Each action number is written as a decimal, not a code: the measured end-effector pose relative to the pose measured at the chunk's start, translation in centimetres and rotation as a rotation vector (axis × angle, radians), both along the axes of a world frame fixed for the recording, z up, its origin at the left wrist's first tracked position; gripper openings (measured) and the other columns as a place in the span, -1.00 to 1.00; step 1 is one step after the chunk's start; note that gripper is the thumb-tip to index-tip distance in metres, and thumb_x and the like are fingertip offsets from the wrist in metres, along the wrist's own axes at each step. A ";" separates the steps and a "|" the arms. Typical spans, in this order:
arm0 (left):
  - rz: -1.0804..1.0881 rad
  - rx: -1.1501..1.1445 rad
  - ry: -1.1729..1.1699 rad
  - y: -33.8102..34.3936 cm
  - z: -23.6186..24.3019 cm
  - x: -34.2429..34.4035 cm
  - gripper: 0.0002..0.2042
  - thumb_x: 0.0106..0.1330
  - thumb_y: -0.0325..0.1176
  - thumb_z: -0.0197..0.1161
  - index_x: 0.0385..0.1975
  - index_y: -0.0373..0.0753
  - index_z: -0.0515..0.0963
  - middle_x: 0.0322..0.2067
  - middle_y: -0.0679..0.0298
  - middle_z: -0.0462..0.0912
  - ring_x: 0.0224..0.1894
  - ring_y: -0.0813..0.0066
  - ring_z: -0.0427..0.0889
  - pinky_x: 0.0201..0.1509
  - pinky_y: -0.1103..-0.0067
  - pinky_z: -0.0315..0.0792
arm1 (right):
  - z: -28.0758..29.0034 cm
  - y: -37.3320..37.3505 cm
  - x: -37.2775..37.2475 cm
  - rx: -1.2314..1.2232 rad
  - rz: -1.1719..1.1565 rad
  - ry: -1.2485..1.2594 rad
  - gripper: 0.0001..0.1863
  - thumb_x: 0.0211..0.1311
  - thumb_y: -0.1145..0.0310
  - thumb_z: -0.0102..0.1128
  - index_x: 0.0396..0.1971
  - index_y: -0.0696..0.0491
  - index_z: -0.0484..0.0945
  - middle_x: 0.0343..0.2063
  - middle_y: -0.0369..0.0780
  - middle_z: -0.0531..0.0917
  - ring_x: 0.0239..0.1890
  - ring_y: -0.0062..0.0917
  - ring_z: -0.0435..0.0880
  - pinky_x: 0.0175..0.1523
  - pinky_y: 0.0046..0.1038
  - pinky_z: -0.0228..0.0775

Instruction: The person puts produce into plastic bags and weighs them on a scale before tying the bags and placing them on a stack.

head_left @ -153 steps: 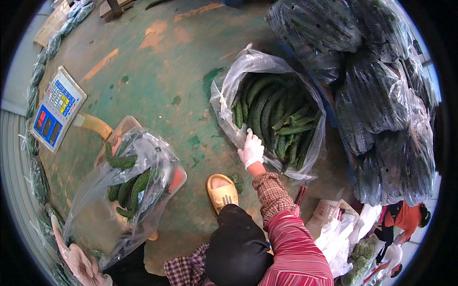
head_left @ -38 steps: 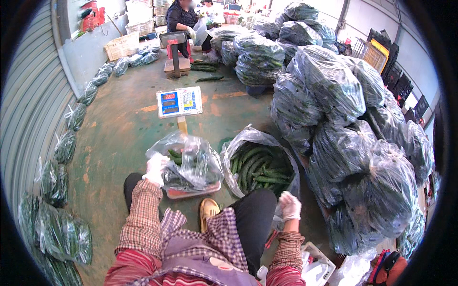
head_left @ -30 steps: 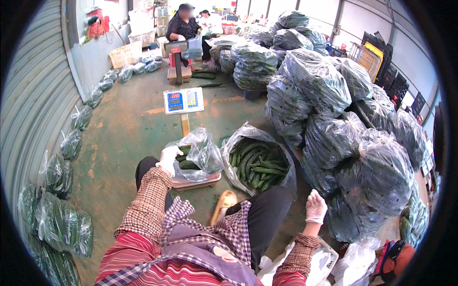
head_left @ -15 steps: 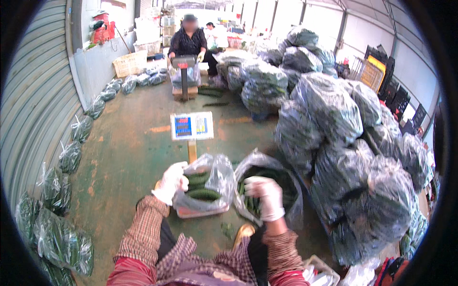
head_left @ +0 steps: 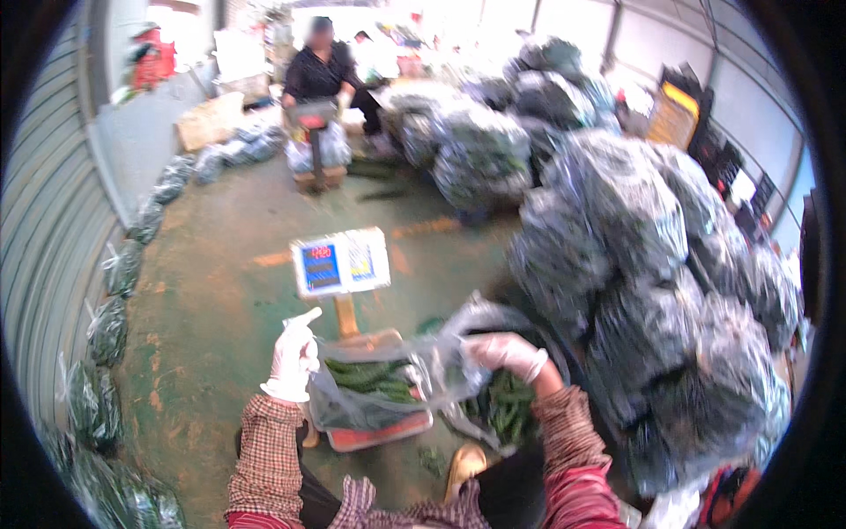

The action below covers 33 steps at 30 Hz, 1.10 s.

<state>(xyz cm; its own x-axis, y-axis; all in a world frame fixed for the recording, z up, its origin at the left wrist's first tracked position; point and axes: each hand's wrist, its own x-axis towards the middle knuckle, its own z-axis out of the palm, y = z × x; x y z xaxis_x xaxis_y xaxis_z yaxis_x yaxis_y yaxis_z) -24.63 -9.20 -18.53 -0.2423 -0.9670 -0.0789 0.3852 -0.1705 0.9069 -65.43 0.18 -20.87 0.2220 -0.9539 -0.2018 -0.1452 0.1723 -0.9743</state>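
Observation:
A clear plastic bag (head_left: 352, 407) is stretched sideways between my hands, with green cucumbers (head_left: 366, 377) inside. My left hand (head_left: 293, 360), in a white glove, pinches the bag's left rim, its index finger pointing up. The rim's right side is in the grip of my gloved right hand (head_left: 509, 354). Beneath the bag is the red and white weighing platform (head_left: 381, 438) of a scale; whether the bag rests on it I cannot tell. Beyond stands the scale's display (head_left: 340, 263) on a post. A larger open bag of cucumbers (head_left: 509, 406) sits below my right hand.
Big filled plastic bags (head_left: 608, 207) are piled along the right. Smaller tied bags (head_left: 107, 328) line the shutter wall (head_left: 53, 194) on the left. Farther off, a person (head_left: 317, 70) sits behind another scale (head_left: 313, 119), with loose cucumbers (head_left: 379, 169) on the floor nearby.
My right hand has gone from over the larger bag to the smaller bag's right rim. That bag is now pulled wide, and the scale's reading differs. The whole view has shifted slightly.

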 end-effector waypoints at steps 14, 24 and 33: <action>-0.029 0.079 -0.231 1.7 -2.2 -3.3 -0.67 0.31 -0.40 -0.08 0.02 -0.39 0.42 -0.77 0.49 0.27 -0.79 0.76 0.18 -0.75 0.77 0.14 | -26.4 43.6 8.9 1.042 -0.973 0.066 -0.84 -0.04 0.30 0.13 -0.58 0.04 0.63 -0.68 -0.21 0.51 -0.54 -0.32 0.59 -0.48 -0.37 0.41; -0.046 0.066 -0.354 2.9 -1.2 -5.8 -0.66 0.28 -0.40 0.00 -0.01 -0.46 0.41 -0.73 0.46 0.33 -0.84 0.79 0.13 -0.80 0.79 0.12 | -28.3 37.7 8.2 1.085 -0.952 0.174 -0.82 0.02 0.36 0.06 -0.52 0.08 0.64 -0.53 -0.15 0.58 -0.42 -0.26 0.62 -0.35 -0.33 0.45; 0.203 -0.178 -0.139 4.0 -1.0 -4.5 -0.58 0.35 -0.30 0.03 0.12 -0.45 0.30 -0.69 0.48 0.27 -0.70 0.82 0.17 -0.65 0.81 0.22 | -33.4 48.1 9.7 1.129 -0.567 0.319 -0.78 0.07 0.41 -0.01 -0.46 0.11 0.65 -0.40 -0.09 0.64 -0.31 -0.20 0.64 -0.23 -0.30 0.49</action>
<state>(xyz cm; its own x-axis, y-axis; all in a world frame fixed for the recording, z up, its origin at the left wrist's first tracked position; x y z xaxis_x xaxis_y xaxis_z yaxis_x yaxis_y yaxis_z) -29.12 -5.20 -19.55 -0.0415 -0.9961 0.0774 0.2655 0.0637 0.9620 -55.69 48.31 -54.29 -0.3596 -0.1681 -0.9179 0.0213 0.9819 -0.1882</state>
